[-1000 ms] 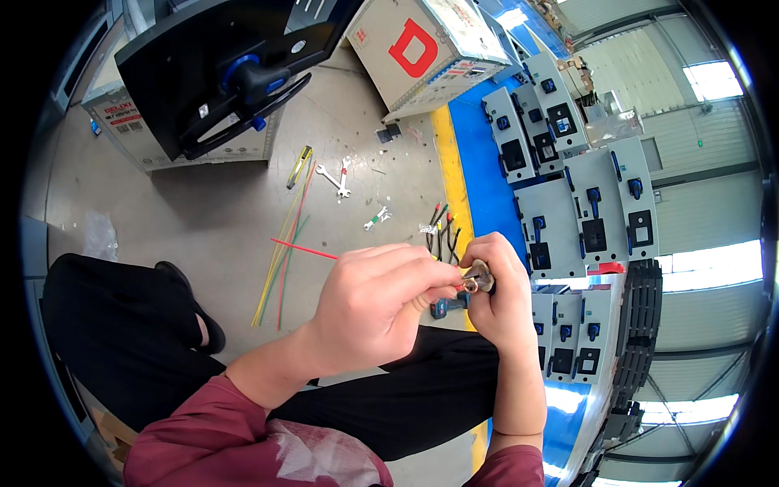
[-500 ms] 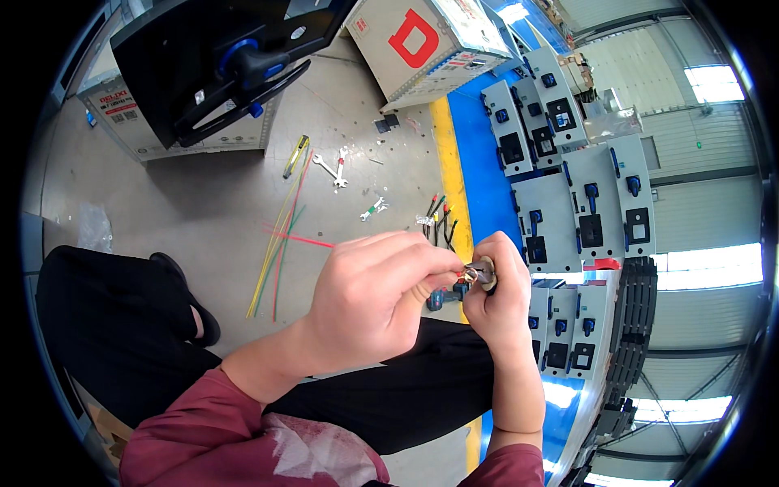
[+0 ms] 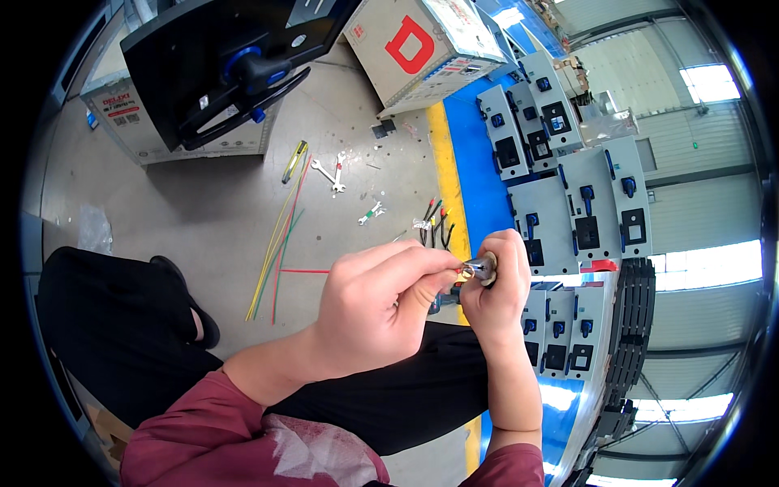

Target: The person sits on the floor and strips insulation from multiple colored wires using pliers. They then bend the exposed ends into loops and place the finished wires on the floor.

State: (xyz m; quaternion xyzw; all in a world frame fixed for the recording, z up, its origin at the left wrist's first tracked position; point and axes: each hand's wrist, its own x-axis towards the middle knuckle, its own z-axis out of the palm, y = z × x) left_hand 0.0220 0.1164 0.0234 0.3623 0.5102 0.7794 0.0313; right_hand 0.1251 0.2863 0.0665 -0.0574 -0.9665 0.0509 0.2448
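Note:
In front of my lap, my left hand [image 3: 377,304] is closed in a pinch, thumb and forefinger holding a thin red wire [image 3: 304,271] whose far length sticks out to the left behind the hand. At the fingertips a small brass-coloured metal end [image 3: 465,274] shows. My right hand [image 3: 497,280] is wrapped round pliers; their metal jaws [image 3: 480,269] point left and meet the brass-coloured end. The handles are hidden in my palm.
On the floor lie yellow, green and red strands [image 3: 276,260], a yellow cutter [image 3: 294,162], spanners [image 3: 331,174] and dark-handled tools [image 3: 436,223]. A power tool [image 3: 436,303] is partly hidden behind my hands. Grey cabinets [image 3: 560,219] stand right; a large box [image 3: 406,57] stands ahead.
The red wire has swung from a slant to nearly level, and less of it shows. Both hands stay almost in place, the metal end turning slightly at the jaws.

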